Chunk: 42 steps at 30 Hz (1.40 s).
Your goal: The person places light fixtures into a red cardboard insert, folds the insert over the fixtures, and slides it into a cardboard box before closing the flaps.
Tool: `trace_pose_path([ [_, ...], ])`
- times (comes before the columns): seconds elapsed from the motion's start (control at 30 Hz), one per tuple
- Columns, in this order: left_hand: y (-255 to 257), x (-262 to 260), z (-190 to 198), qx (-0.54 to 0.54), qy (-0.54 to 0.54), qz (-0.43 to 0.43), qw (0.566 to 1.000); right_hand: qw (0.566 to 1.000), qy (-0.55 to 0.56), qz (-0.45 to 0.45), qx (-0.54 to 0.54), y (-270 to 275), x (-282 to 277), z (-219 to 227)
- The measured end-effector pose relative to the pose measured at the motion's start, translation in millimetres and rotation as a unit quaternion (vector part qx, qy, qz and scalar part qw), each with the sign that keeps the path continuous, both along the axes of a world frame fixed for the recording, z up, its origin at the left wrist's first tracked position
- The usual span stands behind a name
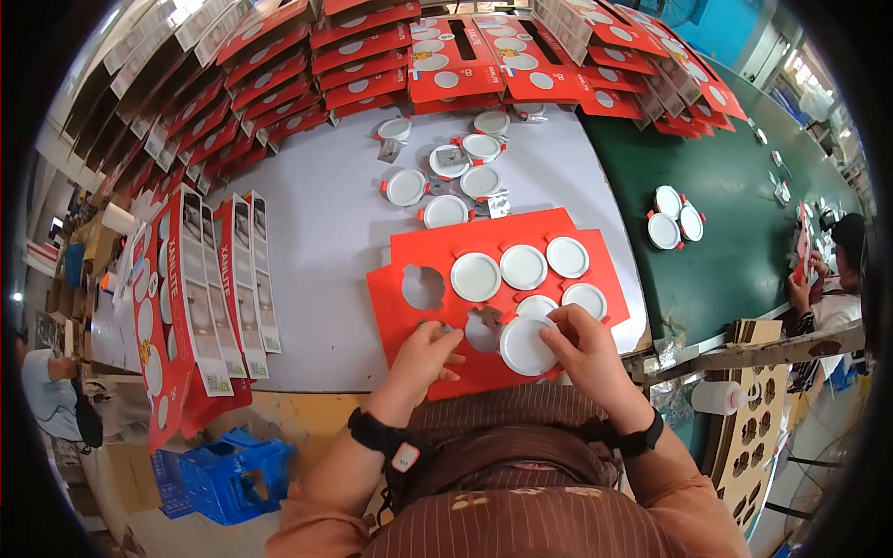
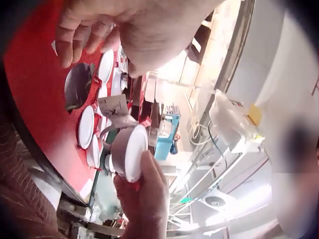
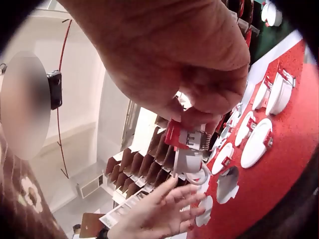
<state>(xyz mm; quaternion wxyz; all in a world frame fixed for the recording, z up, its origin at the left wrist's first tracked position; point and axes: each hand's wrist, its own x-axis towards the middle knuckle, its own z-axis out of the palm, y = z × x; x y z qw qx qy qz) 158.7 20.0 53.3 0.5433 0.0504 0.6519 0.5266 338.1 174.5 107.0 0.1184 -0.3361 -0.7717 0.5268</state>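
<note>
My right hand point(image 1: 588, 353) pinches a round white downlight point(image 1: 526, 346) by its rim, over the near edge of a red cardboard sheet point(image 1: 419, 246). The right wrist view shows the downlight's red clip point(image 3: 172, 133) and metal spring. A pale printed tag point(image 2: 113, 110) hangs by its body in the left wrist view. My left hand point(image 1: 426, 358), holding nothing, has loosely bent fingers near a cut-out hole point(image 1: 482, 331) in the sheet. Another hole point(image 1: 423, 286) lies farther up. Several white downlights point(image 1: 475, 277) sit in the sheet's other holes.
Loose downlights point(image 1: 447, 212) with red clips lie beyond the sheet on the white table point(image 1: 307, 279). Printed red boxes point(image 1: 177, 307) stand at left, with more stacked along the back. Three downlights point(image 1: 663, 231) rest on the green table point(image 1: 642, 177). A person point(image 1: 837, 279) works at far right.
</note>
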Motion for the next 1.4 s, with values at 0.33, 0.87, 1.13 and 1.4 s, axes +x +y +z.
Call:
trace_pose_path([
  [0.33, 2, 10, 8, 0.019, -0.033, -0.004, 0.999, 0.979, -0.110, 0.024, 0.168, -6, -26, -23],
  [0.87, 2, 15, 9, -0.002, -0.027, -0.072, 0.997, 0.976, -0.037, 0.033, 0.211, -11, -32, -49],
  [1.13, 7, 15, 5, 0.017, -0.004, -0.076, 0.997, 0.919, -0.059, 0.085, 0.382, -2, -40, -46],
  [1.4, 11, 22, 9, 0.000, 0.012, -0.074, 0.997, 0.948, -0.152, 0.122, 0.251, -17, -10, -39],
])
